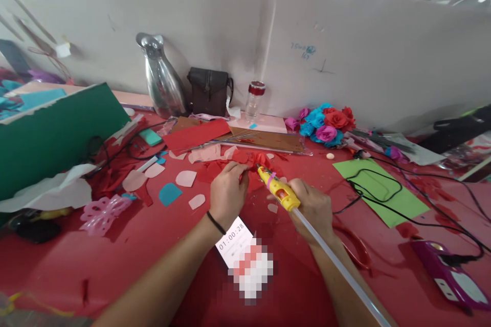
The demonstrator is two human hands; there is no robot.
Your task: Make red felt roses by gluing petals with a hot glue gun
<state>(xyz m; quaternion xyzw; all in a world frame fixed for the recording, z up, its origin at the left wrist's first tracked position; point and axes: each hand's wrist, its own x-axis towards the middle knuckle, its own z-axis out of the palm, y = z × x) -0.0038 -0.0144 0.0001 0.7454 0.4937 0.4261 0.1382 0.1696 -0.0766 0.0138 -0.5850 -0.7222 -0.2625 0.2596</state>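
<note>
While both hands work near the middle of the red tabletop (126, 260), a pale wall (215, 25) stands beyond them. Green board (65, 138), tilted, far left of the left hand (229, 191). Metal jug (163, 79) upright beyond the left hand, off to its left; dark bag (209, 92) just right of the jug. Light green sheet (383, 191) flat, right of the right hand (312, 207), black cord (368, 195) looped on top. Bunch of paper flowers (326, 125), blue, red and pink, beyond the right hand. Red sheet (195, 134) beyond the left hand, partly over brown cardboard (268, 139).

Purple device (450, 273) well right of the right hand, nearer the wearer. Yellow glue gun (278, 187) gripped in the right hand, nozzle angled toward the left hand's fingertips; clear stick (337, 265) runs from its rear over the right forearm. Jar with red lid (254, 102) upright beyond the gap between the hands. Phone (235, 242) with timer lies by the left wrist, partly pixelated. Red paper pieces (249, 157) bunched at the left hand's fingertips; fingers curled in, can't tell if pinching. Pink and blue cut-outs (170, 194) scattered left of the left hand.
</note>
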